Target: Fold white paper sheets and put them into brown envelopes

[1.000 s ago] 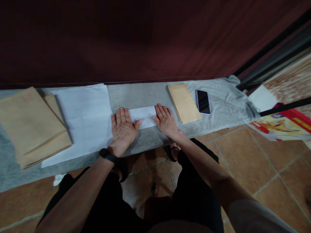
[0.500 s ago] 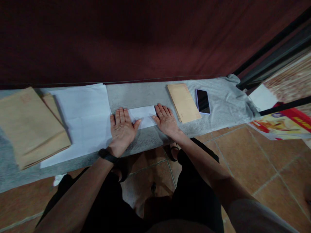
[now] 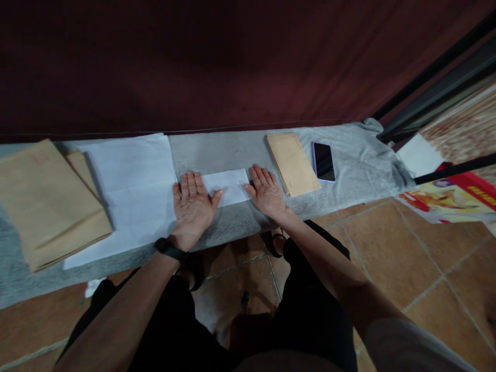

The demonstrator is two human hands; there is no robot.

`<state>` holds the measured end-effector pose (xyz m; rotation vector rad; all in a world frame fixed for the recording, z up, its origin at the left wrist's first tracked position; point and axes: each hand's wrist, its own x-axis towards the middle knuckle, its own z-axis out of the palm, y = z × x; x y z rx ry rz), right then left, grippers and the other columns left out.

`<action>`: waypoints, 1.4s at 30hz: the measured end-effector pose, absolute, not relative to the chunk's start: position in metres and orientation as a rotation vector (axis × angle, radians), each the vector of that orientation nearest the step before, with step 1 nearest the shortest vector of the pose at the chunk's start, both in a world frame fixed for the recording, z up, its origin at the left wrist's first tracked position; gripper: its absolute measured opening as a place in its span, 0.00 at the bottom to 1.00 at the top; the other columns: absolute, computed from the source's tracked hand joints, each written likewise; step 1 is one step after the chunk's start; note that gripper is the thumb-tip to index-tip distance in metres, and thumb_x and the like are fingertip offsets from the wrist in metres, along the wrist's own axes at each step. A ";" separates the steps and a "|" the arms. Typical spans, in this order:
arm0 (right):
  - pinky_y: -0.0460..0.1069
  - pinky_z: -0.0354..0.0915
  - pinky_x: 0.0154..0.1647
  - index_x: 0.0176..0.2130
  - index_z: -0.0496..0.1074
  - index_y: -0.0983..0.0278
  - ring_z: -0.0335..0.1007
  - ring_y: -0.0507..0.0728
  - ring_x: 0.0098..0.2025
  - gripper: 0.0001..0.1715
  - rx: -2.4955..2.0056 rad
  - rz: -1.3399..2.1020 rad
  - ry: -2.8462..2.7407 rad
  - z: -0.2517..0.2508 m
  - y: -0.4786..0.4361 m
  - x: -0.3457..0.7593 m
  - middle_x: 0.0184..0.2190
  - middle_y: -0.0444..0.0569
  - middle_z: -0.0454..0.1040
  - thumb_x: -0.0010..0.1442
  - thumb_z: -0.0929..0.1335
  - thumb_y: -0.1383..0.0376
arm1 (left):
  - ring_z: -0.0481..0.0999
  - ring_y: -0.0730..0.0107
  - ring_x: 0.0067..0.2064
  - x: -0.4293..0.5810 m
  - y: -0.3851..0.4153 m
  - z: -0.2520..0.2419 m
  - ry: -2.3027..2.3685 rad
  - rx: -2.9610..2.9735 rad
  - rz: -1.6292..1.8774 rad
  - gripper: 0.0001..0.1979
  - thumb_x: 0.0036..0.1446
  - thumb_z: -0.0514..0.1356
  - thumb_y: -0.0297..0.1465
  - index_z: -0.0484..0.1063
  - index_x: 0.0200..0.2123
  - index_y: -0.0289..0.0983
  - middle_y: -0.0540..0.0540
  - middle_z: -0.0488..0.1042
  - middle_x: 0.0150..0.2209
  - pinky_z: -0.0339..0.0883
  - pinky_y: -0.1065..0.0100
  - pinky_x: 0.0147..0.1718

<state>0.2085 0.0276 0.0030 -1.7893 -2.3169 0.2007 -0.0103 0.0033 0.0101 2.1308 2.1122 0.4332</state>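
A narrow folded sheet of white paper lies flat on the grey cloth. My left hand rests palm down over its left end, fingers stretched out, holding nothing. At the right end lies my right hand, also flat with its fingers extended. Both hands cover the ends of the folded paper. Just left of my left hand is a stack of larger white sheets. Close to my right hand sits a small pile of brown envelopes.
Larger brown envelopes overlap the white sheets at the left. A phone lies right of the small envelopes. Grey cloth covers the narrow bench, backed by a dark red surface. A colourful box stands at the right.
My left hand has shifted slightly left along the folded paper. My right hand has barely moved and stays flat at the right end.
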 end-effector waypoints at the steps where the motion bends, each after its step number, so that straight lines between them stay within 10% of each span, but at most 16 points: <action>1: 0.64 0.44 0.75 0.73 0.51 0.67 0.45 0.64 0.75 0.38 -1.786 0.203 -2.315 0.003 0.028 0.209 0.74 0.55 0.49 0.75 0.52 0.49 | 0.46 0.42 0.74 -0.010 0.003 0.011 2.109 2.132 0.433 0.43 0.68 0.43 0.51 0.47 0.71 0.20 0.24 0.49 0.73 0.37 0.42 0.71; 42: 0.64 0.44 0.76 0.74 0.48 0.66 0.41 0.63 0.76 0.39 -1.774 0.311 -2.241 -0.001 0.034 0.209 0.75 0.53 0.49 0.75 0.52 0.48 | 0.42 0.42 0.75 -0.011 0.005 0.017 1.981 2.220 0.479 0.43 0.68 0.41 0.51 0.47 0.72 0.21 0.26 0.44 0.74 0.38 0.42 0.71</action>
